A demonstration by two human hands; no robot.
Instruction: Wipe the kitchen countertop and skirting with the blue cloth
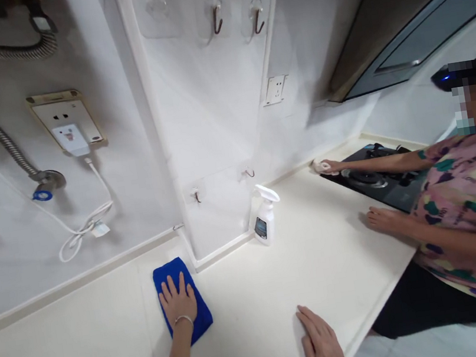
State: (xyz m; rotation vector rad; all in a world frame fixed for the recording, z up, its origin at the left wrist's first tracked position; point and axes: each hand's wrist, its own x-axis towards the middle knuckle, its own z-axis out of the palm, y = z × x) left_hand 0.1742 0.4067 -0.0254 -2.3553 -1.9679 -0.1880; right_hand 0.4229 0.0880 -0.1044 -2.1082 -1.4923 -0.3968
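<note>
My left hand (177,300) lies palm down on a folded blue microfibre cloth (183,300), pressing it to the cream countertop (256,301), with a thin bangle at the wrist. My right hand (320,342) rests flat and bare on the countertop near its front edge, holding nothing. Beyond the cloth, a white spray bottle (266,216) with a blue-and-black label stands upright against the wall.
To the right, a co-worker (470,209) holds a small pale cloth (323,167) on a black gas hob (369,176), the other hand resting on the counter. Wall sockets, adhesive hooks, a plugged-in white cable and braided hoses line the walls; a range hood overhangs.
</note>
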